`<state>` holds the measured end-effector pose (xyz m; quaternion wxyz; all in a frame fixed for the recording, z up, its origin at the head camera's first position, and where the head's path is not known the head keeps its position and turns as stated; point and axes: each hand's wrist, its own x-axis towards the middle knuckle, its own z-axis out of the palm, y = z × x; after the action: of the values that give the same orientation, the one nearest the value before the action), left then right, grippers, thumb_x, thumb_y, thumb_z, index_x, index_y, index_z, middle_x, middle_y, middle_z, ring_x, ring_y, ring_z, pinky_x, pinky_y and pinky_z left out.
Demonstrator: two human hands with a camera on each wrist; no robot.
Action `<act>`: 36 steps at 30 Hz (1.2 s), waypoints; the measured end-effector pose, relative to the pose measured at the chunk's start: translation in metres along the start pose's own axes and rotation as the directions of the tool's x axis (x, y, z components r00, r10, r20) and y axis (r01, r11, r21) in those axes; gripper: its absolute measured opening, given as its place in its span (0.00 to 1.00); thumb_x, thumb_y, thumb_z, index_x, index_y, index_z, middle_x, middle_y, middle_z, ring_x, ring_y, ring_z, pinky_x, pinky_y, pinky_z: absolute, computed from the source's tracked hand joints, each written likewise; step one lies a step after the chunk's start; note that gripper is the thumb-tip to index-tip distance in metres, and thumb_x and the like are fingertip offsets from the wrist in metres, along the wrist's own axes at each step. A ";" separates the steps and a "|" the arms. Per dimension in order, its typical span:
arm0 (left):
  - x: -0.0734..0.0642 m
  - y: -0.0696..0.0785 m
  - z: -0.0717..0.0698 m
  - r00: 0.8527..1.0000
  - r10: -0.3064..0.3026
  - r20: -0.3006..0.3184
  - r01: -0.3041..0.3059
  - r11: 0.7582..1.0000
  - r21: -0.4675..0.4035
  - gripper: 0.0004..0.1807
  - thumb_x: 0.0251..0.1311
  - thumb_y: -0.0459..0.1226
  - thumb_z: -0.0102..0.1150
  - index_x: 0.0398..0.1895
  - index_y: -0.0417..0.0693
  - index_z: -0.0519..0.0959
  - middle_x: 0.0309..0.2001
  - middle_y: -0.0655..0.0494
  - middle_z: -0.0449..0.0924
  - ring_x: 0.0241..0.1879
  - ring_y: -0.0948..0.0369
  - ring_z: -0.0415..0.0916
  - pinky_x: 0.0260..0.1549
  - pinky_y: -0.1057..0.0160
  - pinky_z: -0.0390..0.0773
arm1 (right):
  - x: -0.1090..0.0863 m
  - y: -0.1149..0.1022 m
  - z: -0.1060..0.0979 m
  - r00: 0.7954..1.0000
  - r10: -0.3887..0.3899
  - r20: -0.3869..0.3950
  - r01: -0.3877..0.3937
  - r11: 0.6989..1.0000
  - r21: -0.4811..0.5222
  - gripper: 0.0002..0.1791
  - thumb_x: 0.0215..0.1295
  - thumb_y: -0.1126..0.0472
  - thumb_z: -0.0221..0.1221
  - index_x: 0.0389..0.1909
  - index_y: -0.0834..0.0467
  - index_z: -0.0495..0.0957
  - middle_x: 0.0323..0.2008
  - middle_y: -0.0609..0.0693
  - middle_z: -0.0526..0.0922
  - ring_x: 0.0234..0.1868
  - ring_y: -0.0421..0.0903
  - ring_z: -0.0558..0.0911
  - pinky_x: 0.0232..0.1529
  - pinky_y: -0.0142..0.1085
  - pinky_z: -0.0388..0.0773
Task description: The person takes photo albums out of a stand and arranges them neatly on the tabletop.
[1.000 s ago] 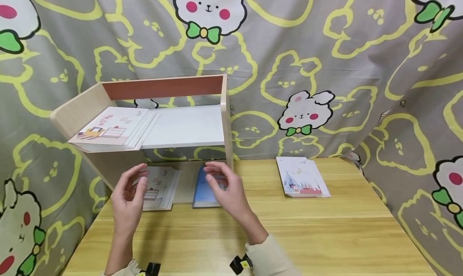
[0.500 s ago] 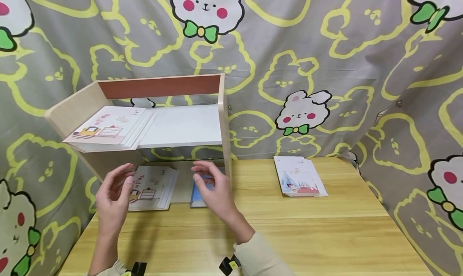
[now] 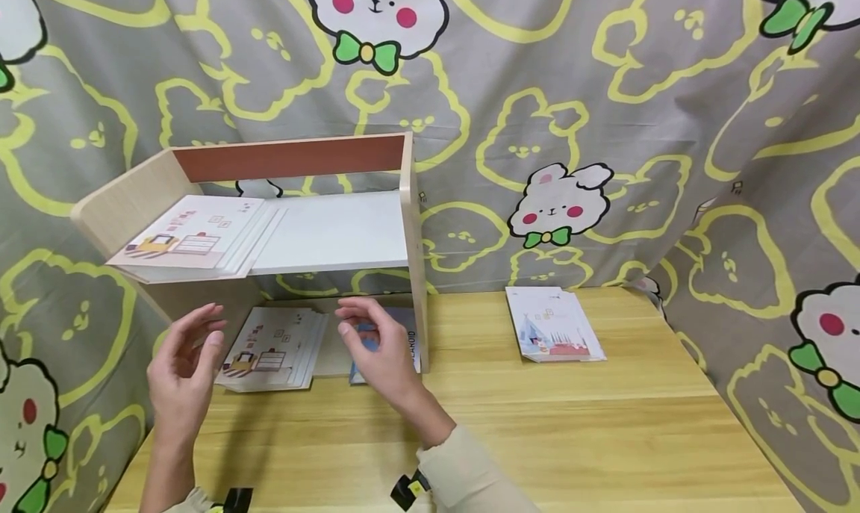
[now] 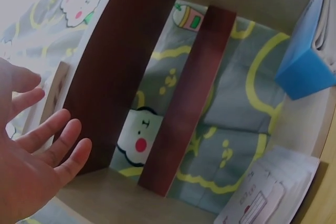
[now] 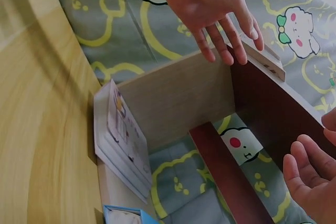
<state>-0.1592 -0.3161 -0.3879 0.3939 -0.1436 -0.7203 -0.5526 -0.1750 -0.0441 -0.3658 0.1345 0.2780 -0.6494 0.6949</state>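
Observation:
My left hand (image 3: 181,371) hovers in front of the shelf's lower left side, its fingers loosely bent, holding nothing. Just beside it on the lower level lies a fanned stack of picture books (image 3: 272,349). My right hand (image 3: 379,352) hangs before the lower right part, also holding nothing and partly covering a blue book (image 3: 407,326). Two levels make up the small wooden shelf (image 3: 413,229). On its white upper board (image 3: 336,233) another picture-book stack (image 3: 195,237) leans out at the left. The left wrist view shows my left hand (image 4: 47,156) with fingers apart.
Right of the shelf, a separate small stack of books (image 3: 554,322) lies on the wooden table (image 3: 571,431). A patterned curtain (image 3: 463,125) hangs behind and along both sides. Shelf side panels (image 3: 128,192) rise above the upper board.
Both hands have drifted left, the left hand further, uncovering more of the lower picture books. The head view has shifted slightly. Books and shelf stay in place.

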 end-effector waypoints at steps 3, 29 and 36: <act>0.002 0.000 -0.005 1.000 -0.001 -0.020 0.000 0.999 -0.040 0.22 0.66 0.17 0.53 0.63 0.22 0.72 0.57 0.39 0.80 0.52 0.57 0.80 0.47 0.75 0.79 | 0.002 0.005 0.006 1.000 0.011 0.015 -0.011 1.000 0.009 0.16 0.69 0.75 0.58 0.57 0.66 0.77 0.50 0.61 0.84 0.49 0.56 0.82 0.48 0.45 0.85; 0.031 0.009 -0.031 0.995 0.012 -0.095 0.008 0.978 0.207 0.21 0.70 0.24 0.54 0.65 0.31 0.75 0.58 0.39 0.80 0.51 0.57 0.81 0.46 0.76 0.79 | 0.023 0.037 0.055 1.000 0.019 -0.003 -0.019 0.999 0.027 0.19 0.72 0.63 0.60 0.62 0.51 0.77 0.52 0.48 0.84 0.48 0.41 0.83 0.45 0.33 0.84; 0.041 0.007 -0.038 0.989 -0.001 -0.151 0.028 0.984 0.173 0.20 0.70 0.25 0.54 0.64 0.30 0.76 0.58 0.37 0.78 0.51 0.55 0.80 0.46 0.75 0.80 | 0.029 0.030 0.062 0.999 0.033 0.019 -0.034 0.998 0.049 0.20 0.73 0.63 0.60 0.63 0.49 0.76 0.53 0.49 0.83 0.49 0.37 0.81 0.47 0.33 0.84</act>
<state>-0.1655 -0.3574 -0.3503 0.4540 -0.0612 -0.7354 -0.4993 -0.2019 -0.1133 -0.3747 0.1102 0.2765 -0.6380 0.7102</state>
